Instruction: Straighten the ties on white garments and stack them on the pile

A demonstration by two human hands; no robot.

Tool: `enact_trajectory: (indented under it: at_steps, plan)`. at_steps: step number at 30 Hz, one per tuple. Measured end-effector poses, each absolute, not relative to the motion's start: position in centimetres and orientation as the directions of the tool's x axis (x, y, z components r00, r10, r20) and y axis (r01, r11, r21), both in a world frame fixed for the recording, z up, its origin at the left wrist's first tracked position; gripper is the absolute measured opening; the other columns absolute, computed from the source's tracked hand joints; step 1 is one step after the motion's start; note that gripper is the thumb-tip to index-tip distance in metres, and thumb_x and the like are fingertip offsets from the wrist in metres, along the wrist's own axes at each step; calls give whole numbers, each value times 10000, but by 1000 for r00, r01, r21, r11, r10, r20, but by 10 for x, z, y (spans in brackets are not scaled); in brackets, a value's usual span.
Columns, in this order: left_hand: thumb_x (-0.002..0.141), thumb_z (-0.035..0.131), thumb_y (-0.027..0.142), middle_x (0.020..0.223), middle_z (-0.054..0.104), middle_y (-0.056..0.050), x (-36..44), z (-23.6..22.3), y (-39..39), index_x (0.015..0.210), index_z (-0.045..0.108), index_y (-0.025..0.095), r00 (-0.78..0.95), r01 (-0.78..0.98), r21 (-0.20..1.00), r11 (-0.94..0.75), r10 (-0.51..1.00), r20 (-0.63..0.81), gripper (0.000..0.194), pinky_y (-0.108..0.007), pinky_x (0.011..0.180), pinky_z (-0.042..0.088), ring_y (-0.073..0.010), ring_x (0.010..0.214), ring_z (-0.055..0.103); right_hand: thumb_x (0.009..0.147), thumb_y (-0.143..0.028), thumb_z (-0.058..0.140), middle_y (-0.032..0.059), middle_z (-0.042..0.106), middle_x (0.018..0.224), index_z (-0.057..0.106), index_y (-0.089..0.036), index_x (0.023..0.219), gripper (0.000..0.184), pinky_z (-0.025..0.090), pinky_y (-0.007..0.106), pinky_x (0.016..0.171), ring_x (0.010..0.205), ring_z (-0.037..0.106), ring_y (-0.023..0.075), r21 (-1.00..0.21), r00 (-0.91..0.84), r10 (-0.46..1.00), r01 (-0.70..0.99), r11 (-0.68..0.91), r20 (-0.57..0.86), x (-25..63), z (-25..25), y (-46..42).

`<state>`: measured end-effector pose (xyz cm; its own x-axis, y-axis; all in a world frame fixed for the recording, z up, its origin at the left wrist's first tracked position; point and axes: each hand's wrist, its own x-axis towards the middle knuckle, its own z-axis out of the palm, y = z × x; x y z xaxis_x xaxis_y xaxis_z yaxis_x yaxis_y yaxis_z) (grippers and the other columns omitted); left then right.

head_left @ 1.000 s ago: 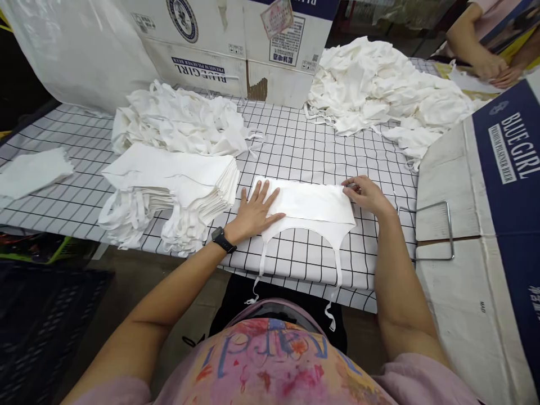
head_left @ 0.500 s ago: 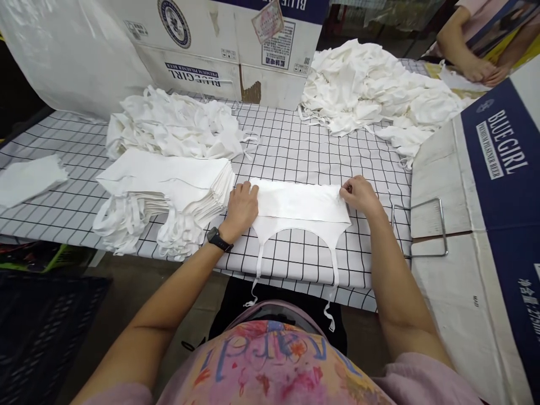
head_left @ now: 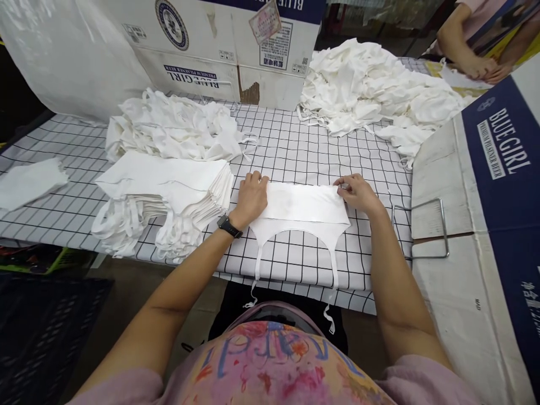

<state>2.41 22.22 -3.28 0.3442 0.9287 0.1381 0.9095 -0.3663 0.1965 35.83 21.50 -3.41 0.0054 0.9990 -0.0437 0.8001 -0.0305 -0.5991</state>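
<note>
A white camisole (head_left: 301,203) lies flat in front of me, its body folded into a band and its two thin straps hanging over the table's near edge. My left hand (head_left: 253,197) covers the upper left corner, fingers bent over the top edge, closed on the cloth. At the upper right corner, my right hand (head_left: 356,193) pinches the edge between thumb and fingers. Left of my left hand is a neat stack of folded white camisoles (head_left: 169,174), straps bunched at the front. Behind that stack lies a loose heap of white garments (head_left: 172,126).
The table has a checked cloth (head_left: 278,140). A larger white garment pile (head_left: 371,90) lies at the back right. Cartons stand behind (head_left: 228,50) and at right (head_left: 447,185), with a metal wire frame (head_left: 441,228). Another person's hands (head_left: 485,68) work at far right.
My left hand has shifted right and up onto the camisole's top corner, its fingers now bent over the edge. My right hand has moved slightly left along the top edge.
</note>
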Motion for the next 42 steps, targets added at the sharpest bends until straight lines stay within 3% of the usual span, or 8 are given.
enact_trajectory:
  at_steps: [12, 18, 22, 25, 29, 35, 39, 42]
  plan:
    - [810, 401, -51, 1190, 597, -169, -8, -41, 229, 1124, 608, 149, 212, 967, 115, -229, 967, 140, 426, -457, 867, 503, -333, 1074, 552, 843, -313, 631, 102, 573, 1102, 717, -211, 946, 169, 530, 429, 881, 877, 573, 223, -578, -28, 998, 816, -13, -62, 362, -37, 222]
    - [945, 388, 86, 1155, 603, -181, -7, -40, 229, 1102, 599, 121, 217, 966, 113, -234, 965, 147, 265, -476, 917, 493, -342, 1075, 538, 850, -263, 587, 120, 562, 1130, 652, -200, 854, 91, 536, 434, 916, 900, 600, 229, -571, -12, 997, 821, -34, -77, 362, -39, 222]
    - [995, 425, 197, 1174, 593, -173, -13, -43, 229, 1153, 585, 124, 241, 951, 157, -266, 957, 161, 236, -484, 959, 484, -336, 1090, 529, 869, -272, 586, 114, 581, 1099, 666, -207, 953, 133, 532, 450, 906, 826, 587, 222, -548, 55, 998, 834, -59, -23, 359, -40, 220]
    - [961, 421, 124, 1215, 578, -176, -16, -44, 227, 1203, 584, 118, 255, 947, 160, -279, 955, 153, 292, -476, 940, 485, -335, 1109, 525, 869, -299, 621, 100, 580, 1124, 695, -239, 1075, 228, 532, 439, 889, 812, 577, 213, -553, 23, 1000, 833, -20, -2, 357, -41, 217]
    - [911, 408, 43, 1279, 570, -192, 0, -36, 223, 1231, 594, 117, 272, 939, 169, -299, 948, 165, 378, -490, 914, 476, -354, 1146, 508, 848, -307, 634, 101, 580, 1096, 714, -223, 964, 164, 532, 423, 869, 838, 581, 217, -547, 8, 1000, 837, -9, -4, 355, -41, 218]
    - [963, 474, 125, 1210, 631, -127, 87, -28, 232, 1166, 635, 161, 634, 656, 408, -635, 757, 157, 262, -441, 1004, 458, -291, 1153, 519, 800, -306, 648, 82, 631, 963, 729, -220, 851, 129, 526, 415, 834, 770, 594, 210, -621, 62, 996, 783, -9, 65, 356, -41, 218]
    - [995, 526, 225, 1255, 632, -105, 145, -37, 250, 1234, 632, 179, 658, 562, 600, -570, 747, 95, 265, -435, 1041, 453, -270, 1221, 529, 757, -371, 717, 42, 682, 841, 737, -225, 820, 161, 519, 370, 746, 720, 597, 198, -792, 154, 987, 608, -55, 50, 361, -42, 216]
    - [977, 573, 243, 1239, 648, -87, 166, -42, 259, 1171, 680, 197, 623, 567, 646, -511, 779, 69, 227, -461, 996, 466, -278, 1218, 539, 748, -395, 748, 23, 696, 813, 738, -222, 818, 187, 507, 339, 736, 745, 607, 189, -868, 135, 990, 496, -37, 35, 364, -43, 215]
